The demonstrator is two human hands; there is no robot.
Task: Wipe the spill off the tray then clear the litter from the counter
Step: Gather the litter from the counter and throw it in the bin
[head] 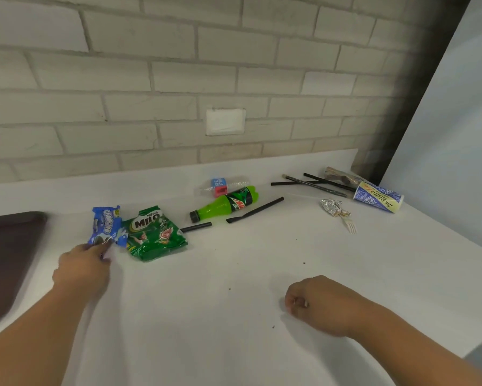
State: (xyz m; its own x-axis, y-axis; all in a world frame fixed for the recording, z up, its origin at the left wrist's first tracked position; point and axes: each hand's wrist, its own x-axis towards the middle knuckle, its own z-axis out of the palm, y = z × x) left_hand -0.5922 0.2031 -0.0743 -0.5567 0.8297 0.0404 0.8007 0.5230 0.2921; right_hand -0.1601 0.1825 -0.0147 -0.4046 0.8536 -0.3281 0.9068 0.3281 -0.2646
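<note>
Litter is spread over the white counter (pixel 234 274). My left hand (pixel 84 270) pinches the near end of a blue Oreo wrapper (pixel 106 225), which lies against a green Milo packet (pixel 155 235). My right hand (pixel 315 305) rests on the counter as a loose fist with nothing in it. A green Mountain Dew bottle (pixel 226 203) lies on its side mid-counter, with black straws (pixel 255 210) beside it. The dark brown tray (pixel 8 254) sits at the left edge, partly cut off.
Farther right lie a crumpled foil ball (pixel 331 206), a plastic fork (pixel 350 224), a blue-and-yellow paper cup (pixel 377 196) on its side, more black straws (pixel 312 183) and a clear wrapper with a red-blue label (pixel 219 186). A brick wall (pixel 178 79) backs the counter.
</note>
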